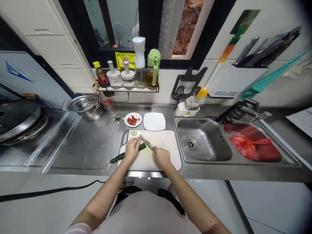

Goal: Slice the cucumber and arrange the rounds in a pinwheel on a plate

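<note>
A long green cucumber (118,157) lies across the white cutting board (168,143), its left end hanging over the board's edge. My left hand (132,149) is pressed down on the cucumber, fingers curled over it. My right hand (162,157) is closed on the handle of a knife (147,142), whose blade points up and left and meets the cucumber's cut end beside my left fingertips. A couple of cucumber slices (133,133) lie at the board's far left corner.
Behind the board are a small plate of chopped red chili (133,120), a white square plate (154,121) and cucumber bits (117,118). A double sink (203,143) lies right, with a red bag (246,145). A steel pot (85,106) and stove (20,122) stand left.
</note>
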`<state>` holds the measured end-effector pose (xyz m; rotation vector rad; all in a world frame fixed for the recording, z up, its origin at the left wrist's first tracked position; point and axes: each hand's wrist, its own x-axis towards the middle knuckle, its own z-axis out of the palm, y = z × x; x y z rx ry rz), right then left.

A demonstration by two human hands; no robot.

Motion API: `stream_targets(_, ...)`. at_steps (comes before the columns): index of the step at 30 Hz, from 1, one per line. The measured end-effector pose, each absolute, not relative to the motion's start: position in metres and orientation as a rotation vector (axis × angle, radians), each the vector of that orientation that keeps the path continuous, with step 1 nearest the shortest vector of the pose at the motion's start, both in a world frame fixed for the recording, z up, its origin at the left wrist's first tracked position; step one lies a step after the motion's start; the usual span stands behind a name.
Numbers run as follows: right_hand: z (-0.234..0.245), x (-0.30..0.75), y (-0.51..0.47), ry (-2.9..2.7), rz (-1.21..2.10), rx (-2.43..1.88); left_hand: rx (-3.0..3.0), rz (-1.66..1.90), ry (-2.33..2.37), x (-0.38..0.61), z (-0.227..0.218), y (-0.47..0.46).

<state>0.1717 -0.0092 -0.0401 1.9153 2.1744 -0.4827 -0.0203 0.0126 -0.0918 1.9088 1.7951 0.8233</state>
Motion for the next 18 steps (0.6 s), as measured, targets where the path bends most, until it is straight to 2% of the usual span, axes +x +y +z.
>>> stream_targets(8, -0.045, 0.184, -0.012, 2.192, -0.391, 1.923, 1.990, 0.762, 1.849, -0.002, -0.076, 0.024)
stream_targets(18, -0.043, 0.191, -0.017, 2.248, -0.331, 1.886, 2.259, 0.360, 1.591, 0.021, -0.063, 0.060)
